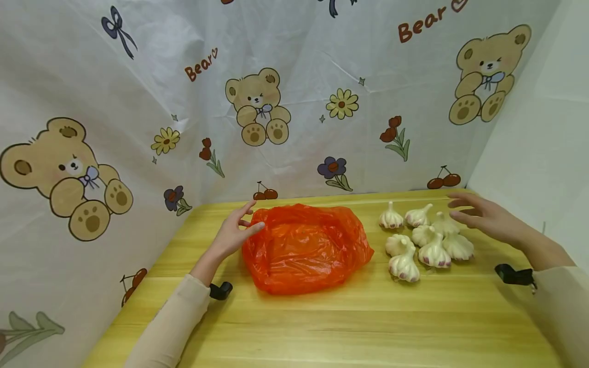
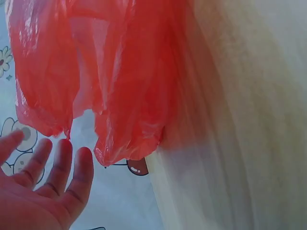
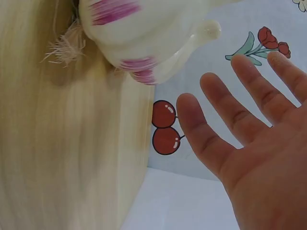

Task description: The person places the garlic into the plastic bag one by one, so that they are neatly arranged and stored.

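Observation:
A red plastic bag (image 1: 306, 255) lies spread on the wooden table, its mouth opened wide. At its left side is my left hand (image 1: 231, 234), fingers apart and slightly bent, holding nothing; whether it touches the plastic I cannot tell. In the left wrist view, the fingertips come up close to the hanging edge of the bag (image 2: 129, 96). Several garlic bulbs (image 1: 434, 253), white with purple streaks, sit grouped to the right of the bag. My right hand (image 1: 490, 217) hovers just right of them with spread fingers and an empty palm. A garlic bulb (image 3: 158, 28) appears large in the right wrist view.
Behind the wooden table (image 1: 368, 327) hangs a pale cloth (image 1: 294, 174) printed with bears, flowers and cherries. A plain white wall (image 1: 543, 143) stands on the right. Black wrist devices (image 1: 513, 274) are by both forearms.

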### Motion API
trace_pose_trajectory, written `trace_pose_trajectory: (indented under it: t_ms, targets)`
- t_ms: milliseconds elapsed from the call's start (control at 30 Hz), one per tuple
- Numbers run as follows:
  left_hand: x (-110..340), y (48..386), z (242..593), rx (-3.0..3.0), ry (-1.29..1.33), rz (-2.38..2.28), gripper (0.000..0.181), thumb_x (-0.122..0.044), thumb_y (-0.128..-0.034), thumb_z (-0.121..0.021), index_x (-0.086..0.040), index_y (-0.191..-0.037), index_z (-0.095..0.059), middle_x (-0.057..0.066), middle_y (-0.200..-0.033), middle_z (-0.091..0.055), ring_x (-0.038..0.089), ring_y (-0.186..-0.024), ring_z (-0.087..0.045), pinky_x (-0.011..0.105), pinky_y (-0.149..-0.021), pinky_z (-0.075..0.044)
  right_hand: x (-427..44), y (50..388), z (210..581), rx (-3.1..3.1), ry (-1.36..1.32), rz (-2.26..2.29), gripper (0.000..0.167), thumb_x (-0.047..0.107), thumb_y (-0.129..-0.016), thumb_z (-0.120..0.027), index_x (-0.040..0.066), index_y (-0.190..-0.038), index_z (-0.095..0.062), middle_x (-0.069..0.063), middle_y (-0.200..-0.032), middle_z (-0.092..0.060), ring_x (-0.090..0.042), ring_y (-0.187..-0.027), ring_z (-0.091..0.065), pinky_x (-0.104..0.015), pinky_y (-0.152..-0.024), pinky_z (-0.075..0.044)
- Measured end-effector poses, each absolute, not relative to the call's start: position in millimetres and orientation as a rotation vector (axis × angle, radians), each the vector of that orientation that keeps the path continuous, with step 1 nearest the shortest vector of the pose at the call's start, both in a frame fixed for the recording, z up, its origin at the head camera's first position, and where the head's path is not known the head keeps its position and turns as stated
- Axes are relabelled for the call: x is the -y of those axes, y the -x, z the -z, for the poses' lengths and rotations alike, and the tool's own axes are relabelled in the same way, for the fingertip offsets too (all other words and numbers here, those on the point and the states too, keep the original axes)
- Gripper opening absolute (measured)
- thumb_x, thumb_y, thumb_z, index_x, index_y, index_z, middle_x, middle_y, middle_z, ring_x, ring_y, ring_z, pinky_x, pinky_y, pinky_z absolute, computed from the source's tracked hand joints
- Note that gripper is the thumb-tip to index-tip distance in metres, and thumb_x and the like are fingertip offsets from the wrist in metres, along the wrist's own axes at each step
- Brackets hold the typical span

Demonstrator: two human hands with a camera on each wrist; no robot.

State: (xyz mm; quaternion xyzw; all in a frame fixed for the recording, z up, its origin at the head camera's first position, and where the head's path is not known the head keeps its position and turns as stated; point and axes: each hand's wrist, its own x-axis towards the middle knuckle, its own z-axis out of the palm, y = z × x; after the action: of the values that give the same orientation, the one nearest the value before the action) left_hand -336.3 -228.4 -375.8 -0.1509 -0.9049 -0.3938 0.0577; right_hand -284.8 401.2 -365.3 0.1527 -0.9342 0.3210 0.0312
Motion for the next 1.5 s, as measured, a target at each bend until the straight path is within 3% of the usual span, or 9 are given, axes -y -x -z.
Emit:
trace_pose_trajectory:
  t_ms: [100, 300, 467, 633, 833, 1000, 1167, 1400, 1500]
  targets:
    - [226.4, 335.3, 376.8, 2.744, 0.416, 1.178, 0.085, -0.058, -0.0905, -0.071, -0.035, -0.162, -0.031, 0.016, -0.146, -0.049, 0.037, -0.115, -0.063, 0.049, -0.094, -0.062, -404.6, 282.0, 369.3, 2.834, -0.47, -1.03, 0.057, 0.026, -0.109, -0.052, 0.006, -0.158, -0.032, -0.015, -0.143, -0.052, 0.026, -0.105, -0.042, -0.02, -0.076, -0.057]
    - [224.8, 331.7, 384.0, 2.769, 0.308, 1.18, 0.096, -0.064, -0.0869, -0.072, -0.035, -0.164, -0.024, 0.015, -0.143, -0.049, 0.04, -0.117, -0.062, 0.053, -0.1, -0.059, -413.8, 275.6, 381.3, 2.757, -0.514, -1.093, 0.052, 0.02, -0.108, -0.054, 0.007, -0.156, -0.037, 0.024, -0.124, -0.052, 0.02, -0.105, -0.052, -0.024, -0.075, -0.061]
    - [224.4, 327.6, 391.1, 2.763, 0.253, 1.218, 0.103, -0.065, -0.0822, -0.076, -0.034, -0.165, -0.022, 0.013, -0.14, -0.052, 0.038, -0.125, -0.055, 0.054, -0.103, -0.057, -418.3, 270.1, 391.3, 2.733, -0.551, -1.127, 0.048, 0.016, -0.107, -0.054, 0.008, -0.153, -0.041, 0.027, -0.123, -0.054, 0.02, -0.107, -0.054, -0.025, -0.074, -0.061]
    - [221.7, 324.3, 392.1, 2.769, 0.196, 1.276, 0.103, -0.06, -0.0817, -0.079, -0.038, -0.164, -0.022, 0.015, -0.143, -0.055, 0.04, -0.13, -0.054, 0.056, -0.105, -0.056, -418.8, 265.7, 396.5, 2.73, -0.544, -1.13, 0.044, 0.016, -0.107, -0.055, 0.009, -0.149, -0.045, 0.019, -0.125, -0.058, 0.015, -0.106, -0.058, -0.025, -0.075, -0.061]
    - [219.5, 321.5, 392.0, 2.77, 0.196, 1.345, 0.101, -0.055, -0.0822, -0.082, -0.042, -0.163, -0.023, 0.018, -0.151, -0.051, 0.041, -0.136, -0.052, 0.055, -0.105, -0.056, -418.2, 262.2, 400.4, 2.744, -0.521, -1.166, 0.039, 0.016, -0.107, -0.055, 0.005, -0.144, -0.049, 0.021, -0.122, -0.059, 0.014, -0.104, -0.059, -0.027, -0.075, -0.063]
    - [218.9, 321.1, 394.1, 2.788, 0.224, 1.415, 0.109, -0.05, -0.0762, -0.088, -0.049, -0.161, -0.02, 0.016, -0.153, -0.047, 0.041, -0.137, -0.051, 0.053, -0.102, -0.057, -417.8, 261.4, 402.9, 2.743, -0.544, -1.184, 0.039, 0.015, -0.107, -0.055, 0.002, -0.143, -0.05, 0.024, -0.123, -0.06, 0.013, -0.105, -0.06, -0.028, -0.074, -0.062]
    - [217.7, 323.3, 397.6, 2.765, 0.261, 1.51, 0.118, -0.041, -0.0726, -0.093, -0.052, -0.161, -0.016, 0.014, -0.159, -0.04, 0.04, -0.141, -0.049, 0.054, -0.109, -0.053, -418.4, 262.3, 404.2, 2.742, -0.562, -1.18, 0.039, 0.014, -0.107, -0.055, 0.004, -0.144, -0.05, 0.027, -0.124, -0.06, 0.013, -0.105, -0.06, -0.029, -0.072, -0.061]
    - [218.9, 324.1, 404.1, 2.709, 0.307, 1.683, 0.118, -0.018, -0.0771, -0.091, -0.052, -0.161, -0.015, 0.012, -0.16, -0.041, 0.036, -0.124, -0.057, 0.042, -0.103, -0.058, -419.7, 262.3, 409.3, 2.762, -0.582, -1.184, 0.039, 0.014, -0.107, -0.054, 0.003, -0.144, -0.05, 0.028, -0.126, -0.058, 0.012, -0.106, -0.06, -0.029, -0.071, -0.06]
    - [220.4, 325.1, 405.1, 2.657, 0.343, 1.771, 0.11, -0.013, -0.081, -0.088, -0.051, -0.16, -0.021, 0.011, -0.163, -0.038, 0.033, -0.138, -0.05, 0.041, -0.106, -0.056, -420.0, 261.1, 410.5, 2.767, -0.569, -1.167, 0.038, 0.016, -0.107, -0.055, 0.005, -0.143, -0.052, 0.029, -0.126, -0.058, 0.01, -0.104, -0.061, -0.029, -0.071, -0.06]
